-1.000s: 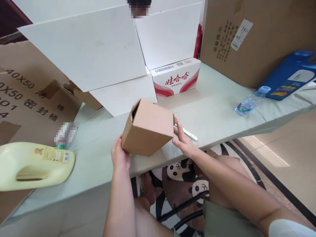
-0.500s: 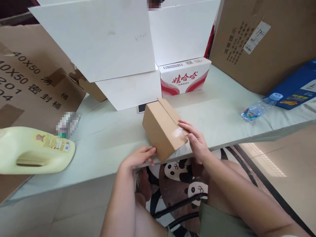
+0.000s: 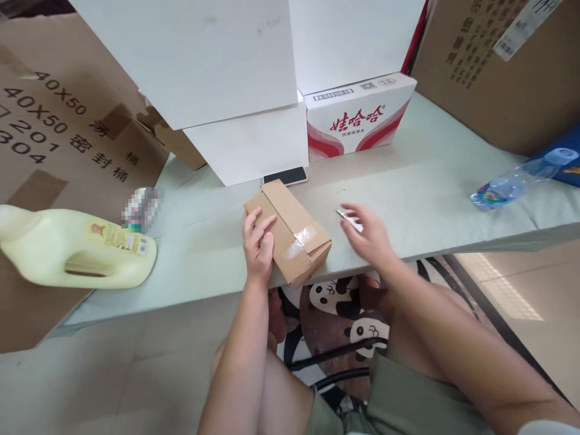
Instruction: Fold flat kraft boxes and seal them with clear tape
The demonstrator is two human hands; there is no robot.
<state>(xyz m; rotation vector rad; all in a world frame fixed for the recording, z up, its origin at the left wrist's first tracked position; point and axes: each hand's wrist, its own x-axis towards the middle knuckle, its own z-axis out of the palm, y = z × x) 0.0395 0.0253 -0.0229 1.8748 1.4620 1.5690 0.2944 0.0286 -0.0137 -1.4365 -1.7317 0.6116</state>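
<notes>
A small brown cardboard box (image 3: 296, 232) lies tilted at the table's front edge, clear tape across its top seam at the near end. My left hand (image 3: 259, 244) holds it from the left, fingers over the top face and thumb near the side. To the right of the box, apart from it, my right hand (image 3: 369, 232) has its fingers closed round a slim white tool with a metal-looking tip (image 3: 341, 213). Much of that tool is hidden by the fingers, and its exact kind cannot be made out.
Behind the box lies a phone (image 3: 285, 176), in front of white boards (image 3: 244, 145) and a white-and-red carton (image 3: 357, 121). A yellow jug (image 3: 113, 241) stands left; a crumpled clear bottle (image 3: 502, 187) lies right. Large cartons (image 3: 58, 139) flank the table (image 3: 199, 241).
My left hand has moved from the box's near lower corner onto its top left. The box has turned and shifted left. My right hand has left it and now holds the slim white tool.
</notes>
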